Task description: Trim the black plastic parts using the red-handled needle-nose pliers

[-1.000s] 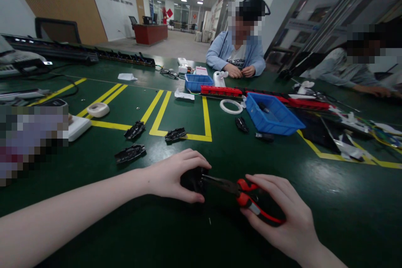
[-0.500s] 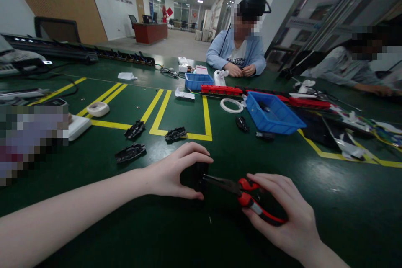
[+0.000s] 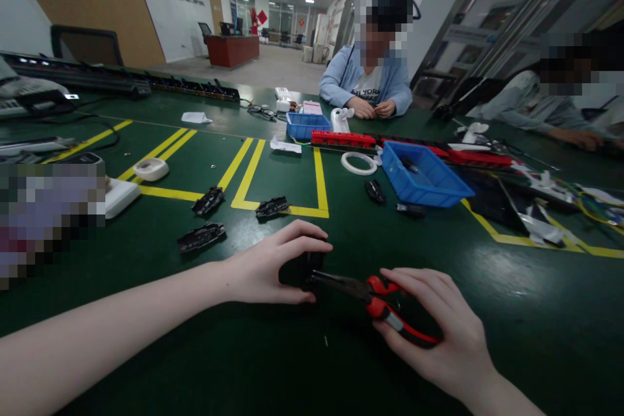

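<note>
Between the thumb and fingers of my left hand (image 3: 277, 263) is a small black plastic part (image 3: 312, 266), dark against the green table and hard to make out in detail. My right hand (image 3: 443, 331) is closed around the red and black handles of long-nose pliers (image 3: 377, 299). The tips of the pliers' jaws reach the side of the black part. Similar black pieces lie beyond my left hand, among them one near piece (image 3: 201, 238), one at the yellow tape (image 3: 272, 207) and one farther left (image 3: 208, 201).
A blue bin (image 3: 424, 175) stands at the right, with two small black pieces beside it. A roll of white tape (image 3: 359, 163) lies to its left. Behind are a red strip (image 3: 344, 138) and a smaller blue bin (image 3: 308, 126). Across the table sits a person (image 3: 365, 81).
The pliers and my right hand have shifted very slightly left. My left hand keeps its grip on the black part, and the rest of the scene looks the same.
</note>
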